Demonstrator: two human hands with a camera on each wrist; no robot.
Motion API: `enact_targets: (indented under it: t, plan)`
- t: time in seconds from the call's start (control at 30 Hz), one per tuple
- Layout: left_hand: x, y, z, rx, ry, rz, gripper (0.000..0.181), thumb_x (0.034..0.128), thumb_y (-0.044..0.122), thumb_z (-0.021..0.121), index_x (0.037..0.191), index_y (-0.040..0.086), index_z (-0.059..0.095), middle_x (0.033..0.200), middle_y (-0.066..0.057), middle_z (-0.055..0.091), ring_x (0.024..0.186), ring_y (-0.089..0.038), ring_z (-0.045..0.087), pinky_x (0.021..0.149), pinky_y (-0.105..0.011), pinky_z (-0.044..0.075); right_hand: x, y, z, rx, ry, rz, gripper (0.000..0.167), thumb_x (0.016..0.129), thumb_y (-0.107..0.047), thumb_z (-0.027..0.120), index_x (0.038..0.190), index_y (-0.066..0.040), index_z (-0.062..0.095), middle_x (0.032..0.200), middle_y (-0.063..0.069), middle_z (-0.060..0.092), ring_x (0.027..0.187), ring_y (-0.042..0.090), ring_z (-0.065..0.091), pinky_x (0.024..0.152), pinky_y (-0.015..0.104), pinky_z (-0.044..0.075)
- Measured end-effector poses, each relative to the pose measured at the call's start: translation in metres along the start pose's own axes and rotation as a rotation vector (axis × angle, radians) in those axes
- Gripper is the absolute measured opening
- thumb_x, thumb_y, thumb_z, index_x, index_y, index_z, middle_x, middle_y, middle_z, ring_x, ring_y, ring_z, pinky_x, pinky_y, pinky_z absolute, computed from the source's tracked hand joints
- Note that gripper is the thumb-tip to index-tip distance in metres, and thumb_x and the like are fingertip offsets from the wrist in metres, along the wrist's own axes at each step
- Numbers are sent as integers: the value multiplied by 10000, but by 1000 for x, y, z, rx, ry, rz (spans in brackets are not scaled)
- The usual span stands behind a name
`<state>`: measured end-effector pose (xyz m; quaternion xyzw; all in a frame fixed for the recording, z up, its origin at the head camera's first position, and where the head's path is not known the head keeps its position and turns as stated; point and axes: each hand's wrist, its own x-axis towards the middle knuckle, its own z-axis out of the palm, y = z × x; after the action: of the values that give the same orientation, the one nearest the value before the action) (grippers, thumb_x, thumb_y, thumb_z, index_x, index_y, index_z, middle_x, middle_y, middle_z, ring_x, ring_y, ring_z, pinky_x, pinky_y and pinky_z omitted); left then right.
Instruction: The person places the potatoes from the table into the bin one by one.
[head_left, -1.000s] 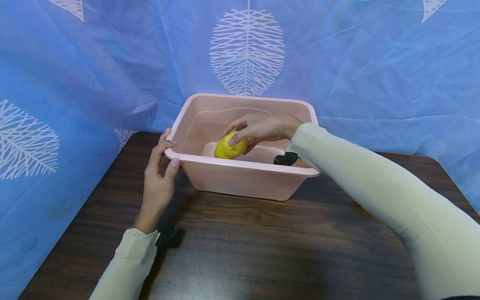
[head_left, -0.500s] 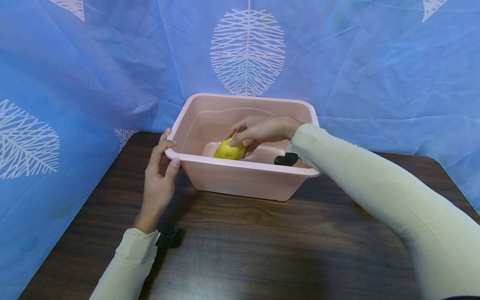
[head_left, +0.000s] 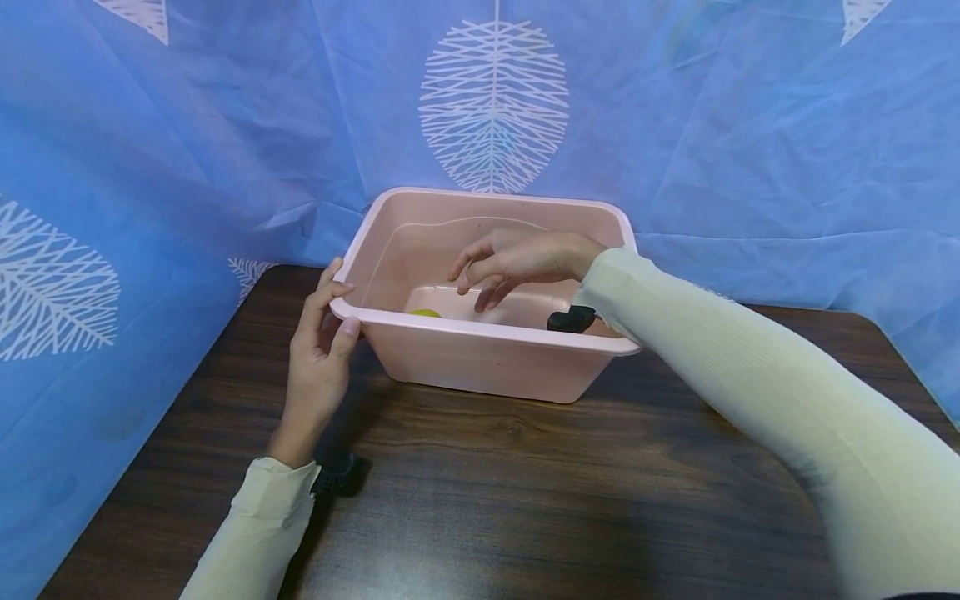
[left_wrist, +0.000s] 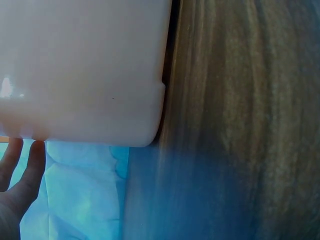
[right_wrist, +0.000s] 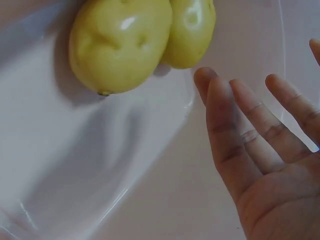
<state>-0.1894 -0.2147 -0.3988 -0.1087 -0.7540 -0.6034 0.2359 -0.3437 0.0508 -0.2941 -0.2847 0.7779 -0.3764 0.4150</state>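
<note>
Our R hand (head_left: 525, 257) is inside the pink plastic tub (head_left: 480, 358), fingers apart & loosely bent, nothing gripped. Our L hand (head_left: 318, 358) grips the tub's near-L corner from outside, fingers at the rim, thumb on the near side.

Two fruits lie on the tub floor, best seen in R wrist view: a bigger yellow fruit (right_wrist: 122, 45) w/ a dark stub at one end, & a smaller yellow fruit (right_wrist: 190, 32) right beside it; can't tell exact kind, or if they touch.

Key relation: the pair lies L of our R hand, toward the near wall, lower than the fingers & apart from them. Head view gives us just a bit of yellow past the near rim. R hand's nearer; tub wall stands btwn L hand & fruit. Long axes: can't call them, top of R wrist view cuts both off.

Tub's on the dark wood table (head_left: 487, 500); blk wrist cam (head_left: 572, 319) is at our R wrist.
</note>
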Motion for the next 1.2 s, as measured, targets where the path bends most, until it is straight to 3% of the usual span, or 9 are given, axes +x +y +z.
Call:
enact_targets:
  t: [0.3, 0.57, 0.63, 0.87, 1.2]
  plan:
    - [0, 0, 0, 4, -3, -5, 407, 1051, 54, 558, 1455, 76, 511, 1710, 134, 315, 1553, -209, 374, 1162, -590, 445, -6, -7, -4, 13, 51, -22, 413, 1060, -260, 585, 1434, -92, 541, 1447, 123, 588, 1216, 301, 704, 1134, 486, 512]
    - [0, -1, 1, 2, 1, 4, 400, 1050, 47, 561, 1447, 68, 520, 1714, 93, 321, 1548, -225, 384, 1133, -335, 493, -21, -14, -13, 69, 108, -62, 379, 1097, -252, 542, 1446, -104, 546, 1469, 127, 579, 1263, 318, 674, 1130, 505, 515]
    - [0, 0, 1, -1, 1, 6, 397, 1050, 47, 560, 1445, 66, 521, 1716, 83, 320, 1551, -222, 378, 1142, -362, 492, -25, -15, -16, 88, 141, -68, 380, 1100, -234, 535, 1458, -108, 547, 1476, 138, 577, 1274, 339, 663, 1134, 518, 509]
    - [-1, -1, -1, 11, 7, 7, 394, 1050, 52, 554, 1442, 68, 518, 1708, 122, 323, 1570, -195, 343, 1178, -635, 402, -36, -15, -24, 90, 188, -97, 391, 1097, -224, 532, 1468, -100, 548, 1486, 163, 577, 1255, 329, 676, 1107, 485, 537]
    - [0, -2, -1, 12, -3, 11, 400, 1051, 63, 552, 1449, 75, 512, 1716, 99, 315, 1571, -211, 342, 1162, -650, 402, -65, -11, -27, 86, 256, -173, 391, 1092, -228, 522, 1454, -92, 582, 1438, 165, 618, 1179, 306, 710, 1029, 404, 585]
